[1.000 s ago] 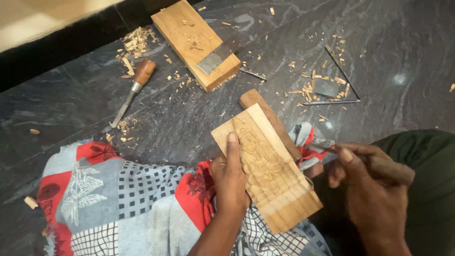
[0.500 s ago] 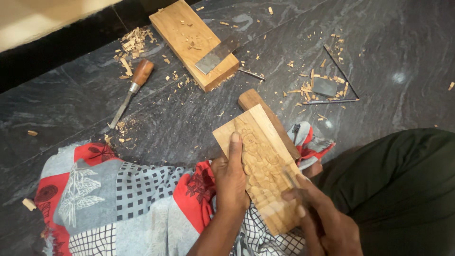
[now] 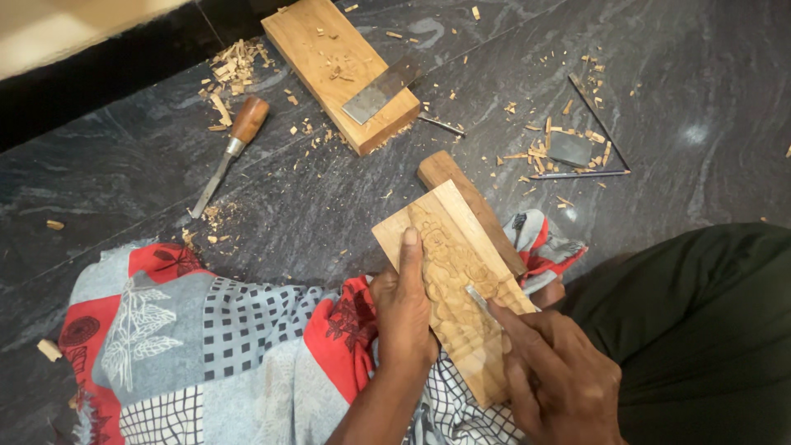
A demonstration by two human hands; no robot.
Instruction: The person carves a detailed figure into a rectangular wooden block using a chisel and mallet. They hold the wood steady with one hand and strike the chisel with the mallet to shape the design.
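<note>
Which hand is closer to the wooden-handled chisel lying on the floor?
The left hand. It rests on the carved wooden panel, below and to the right of the chisel. The right hand, working a small tool on the panel, sits farther right and lower.

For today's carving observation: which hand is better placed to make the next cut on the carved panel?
Probably the right hand: it grips the metal carving tool, whose tip rests on the carved wooden panel. The left hand lies flat along the panel's left edge, bracing it.
</note>
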